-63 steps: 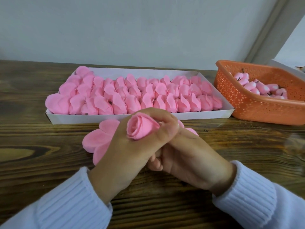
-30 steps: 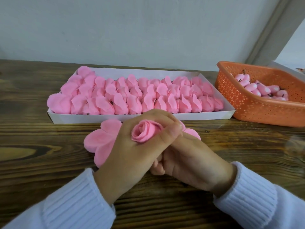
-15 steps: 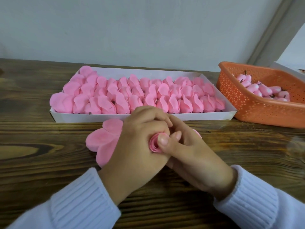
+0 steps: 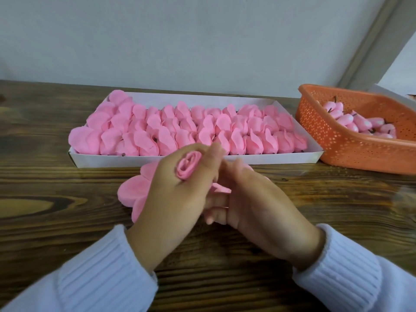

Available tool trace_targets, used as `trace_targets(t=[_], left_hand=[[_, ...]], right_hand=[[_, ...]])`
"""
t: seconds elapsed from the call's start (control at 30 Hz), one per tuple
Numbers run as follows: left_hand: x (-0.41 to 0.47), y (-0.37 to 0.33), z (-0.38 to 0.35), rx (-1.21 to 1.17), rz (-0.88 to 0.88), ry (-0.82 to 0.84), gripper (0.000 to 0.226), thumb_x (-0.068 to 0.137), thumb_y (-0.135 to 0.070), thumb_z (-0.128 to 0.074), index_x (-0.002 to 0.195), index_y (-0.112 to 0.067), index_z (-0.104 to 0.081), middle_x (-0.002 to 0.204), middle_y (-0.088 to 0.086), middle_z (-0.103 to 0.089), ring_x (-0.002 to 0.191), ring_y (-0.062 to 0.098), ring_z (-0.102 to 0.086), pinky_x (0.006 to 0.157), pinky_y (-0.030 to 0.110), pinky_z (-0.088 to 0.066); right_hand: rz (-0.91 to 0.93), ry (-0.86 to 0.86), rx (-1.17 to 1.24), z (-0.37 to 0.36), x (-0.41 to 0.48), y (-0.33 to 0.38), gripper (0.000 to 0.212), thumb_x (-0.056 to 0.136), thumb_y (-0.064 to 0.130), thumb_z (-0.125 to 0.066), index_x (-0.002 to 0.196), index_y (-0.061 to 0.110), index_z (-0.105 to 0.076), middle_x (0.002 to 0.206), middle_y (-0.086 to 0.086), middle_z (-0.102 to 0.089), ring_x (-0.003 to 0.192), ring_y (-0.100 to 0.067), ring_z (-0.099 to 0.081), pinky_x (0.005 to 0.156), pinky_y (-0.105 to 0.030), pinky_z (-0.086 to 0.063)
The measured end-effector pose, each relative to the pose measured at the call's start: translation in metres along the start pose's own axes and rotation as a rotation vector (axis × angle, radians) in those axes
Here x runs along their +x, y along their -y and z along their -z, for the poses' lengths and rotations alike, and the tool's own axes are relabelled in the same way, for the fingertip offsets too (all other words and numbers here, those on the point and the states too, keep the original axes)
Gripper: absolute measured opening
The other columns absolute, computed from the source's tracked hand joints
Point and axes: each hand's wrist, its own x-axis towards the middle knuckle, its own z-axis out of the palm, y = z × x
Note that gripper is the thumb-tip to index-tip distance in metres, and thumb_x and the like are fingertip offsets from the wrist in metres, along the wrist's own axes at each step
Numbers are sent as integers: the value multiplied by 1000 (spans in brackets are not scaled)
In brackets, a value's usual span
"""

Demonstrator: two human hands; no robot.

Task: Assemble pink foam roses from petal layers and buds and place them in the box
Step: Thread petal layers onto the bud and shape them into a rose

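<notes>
The desk (image 4: 45, 221) is of dark brown wood with a strong grain. At its far side, a little left of the middle, stands a long, low white box (image 4: 112, 161). It is filled in close rows with pink roses (image 4: 191, 129). Their petals look matt and soft, and a few small dark stem ends show between them.

Near the front of the box, flat pink petal layers (image 4: 132, 192) with round lobes lie on the desk, and the left hand covers a part of them. The left hand (image 4: 173, 199) comes from a white ribbed sleeve (image 4: 94, 273) and turns its back to the camera. Its thumb and forefinger are curled round a rose (image 4: 188, 166). The rose stands out of the top of the fist, in front of the near wall of the box and above the petal layers. This rose is a tight roll: thin pink foam edges wind in a spiral round a small centre, and no outer petals spread from it.

Just right of it is the right hand (image 4: 258, 203), which touches the left hand. Its thumb points up and is blurred, and its fingers are partly hidden, so I cannot tell if they pinch something. A small pink piece shows low between the two hands.

At the far right stands an orange basket (image 4: 337, 145) with many small holes in its walls, just beside the right end of the box. In it lies a heap of pale pink buds (image 4: 358, 122) with short dark stems.
</notes>
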Motion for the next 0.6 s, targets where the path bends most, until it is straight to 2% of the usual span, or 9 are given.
trace_targets(t=[0.07, 0.1, 0.17, 0.23, 0.33, 0.4, 0.43, 0.53, 0.6], left_hand=[[3, 1, 1, -186, 149, -23, 34, 69, -55, -62, 67, -23, -69, 69, 12, -61, 52, 34, -52, 35, 27, -43], [5, 2, 1, -239, 190, -9, 34, 65, -58, -62, 63, -24, -68, 72, 12, -61, 56, 35, -51, 39, 27, -43], [5, 3, 0, -265, 231, 44, 38, 57, -61, -64, 65, -24, -70, 74, 12, -63, 65, 39, -56, 44, 30, -47], [4, 5, 1, -218, 233, 124, 43, 58, -59, -70, 77, -20, -72, 74, 14, -66, 61, 36, -57, 42, 26, -46], [5, 8, 4, -199, 212, 231, 46, 66, -47, -73, 83, -6, -61, 82, 20, -65, 56, 35, -56, 42, 25, -46], [6, 9, 6, -234, 197, 263, 44, 68, -44, -70, 94, -9, -63, 89, 31, -59, 53, 33, -54, 46, 28, -49], [6, 9, 6, -245, 167, 280, 41, 71, -41, -69, 100, -13, -63, 92, 30, -60, 51, 30, -53, 47, 30, -50], [5, 11, 8, -213, 55, 272, 38, 76, -36, -68, 112, -29, -59, 99, 3, -71, 51, 23, -59, 46, 29, -52], [5, 12, 9, -228, 29, 221, 37, 74, -35, -69, 109, -33, -57, 95, 0, -73, 53, 17, -63, 46, 27, -52]], right_hand=[[63, -10, -100, 0, -2, -2, 25, 88, 21, -53, 111, 11, -56, 85, -2, -65, 69, -12, -63, 59, -20, -47], [99, -29, -171, 0, -3, -2, 27, 88, 11, -53, 115, 9, -53, 87, -2, -63, 67, -10, -61, 58, -19, -46], [163, -47, -297, -1, -4, -4, 34, 86, 3, -56, 120, 5, -49, 93, -6, -61, 65, -7, -57, 57, -17, -44], [207, -50, -364, -2, -4, -4, 34, 87, -3, -58, 119, 2, -49, 98, -13, -59, 61, -4, -57, 57, -14, -45], [211, -87, -388, 0, -4, -4, 23, 87, 5, -57, 109, 12, -58, 80, -3, -60, 53, -6, -51, 51, -15, -40], [195, -96, -332, 1, -4, -3, 14, 89, 14, -55, 94, 23, -63, 62, 1, -55, 50, -12, -44, 47, -19, -33], [185, -96, -293, 2, -3, -2, 15, 89, 17, -54, 86, 26, -65, 57, 0, -53, 50, -17, -40, 47, -24, -29], [143, -61, -149, 4, -3, 1, 17, 90, 23, -51, 80, 20, -64, 55, -3, -49, 52, -22, -32, 51, -35, -19], [116, -17, -57, 5, -3, 2, 19, 90, 25, -48, 84, 10, -59, 57, -3, -49, 52, -16, -37, 54, -39, -17]])
